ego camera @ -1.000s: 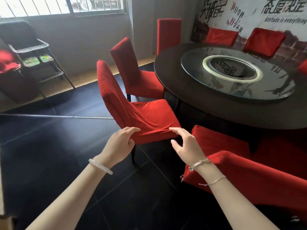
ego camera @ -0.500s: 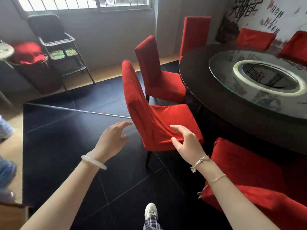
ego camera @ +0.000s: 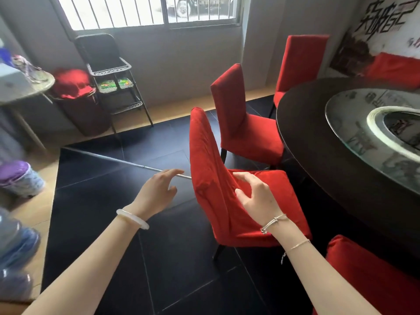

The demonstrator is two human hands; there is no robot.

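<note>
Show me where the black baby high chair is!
In the head view, the black high chair stands at the upper left, under the barred window, beside a dark bin topped with red cloth.

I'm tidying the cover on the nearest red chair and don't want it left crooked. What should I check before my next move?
1. Red fabric cover on the nearest chair lying smooth: not ok, creased where back meets seat.
2. Cover over the backrest top: ok.
3. Right hand at the creases: ok, spread open over them.
4. Left hand on the cover: not ok, open in the air beside the backrest.
5. Seat clear of the dark round table: cannot tell.
</note>
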